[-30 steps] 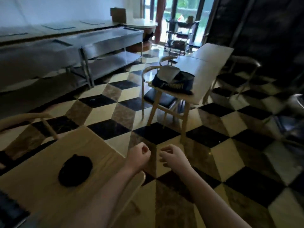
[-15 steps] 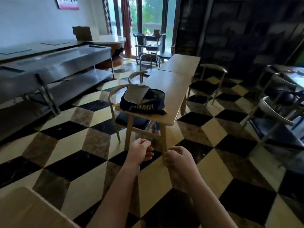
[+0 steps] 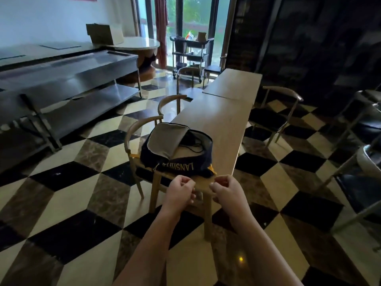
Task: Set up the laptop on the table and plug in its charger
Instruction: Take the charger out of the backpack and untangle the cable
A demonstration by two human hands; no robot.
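A dark blue bag [image 3: 181,162] with yellow lettering lies on the near end of a long wooden table [image 3: 222,120]. Its grey-lined flap [image 3: 167,139] is folded open, and a black cable [image 3: 194,144] shows inside. I cannot make out a laptop. My left hand [image 3: 180,191] and my right hand [image 3: 227,190] are held side by side just in front of the table's near edge, both curled into loose fists with nothing in them. Neither touches the bag.
A wooden chair [image 3: 142,131] stands at the table's left side, more chairs [image 3: 282,104] at its right. Steel counters [image 3: 68,75] run along the left wall. A trolley [image 3: 190,50] stands by the glass doors. The floor is checkered tile.
My view has moved forward toward the long table, so the bag is now much closer. The nearer table with a black object has left the view. Both hands stay curled.
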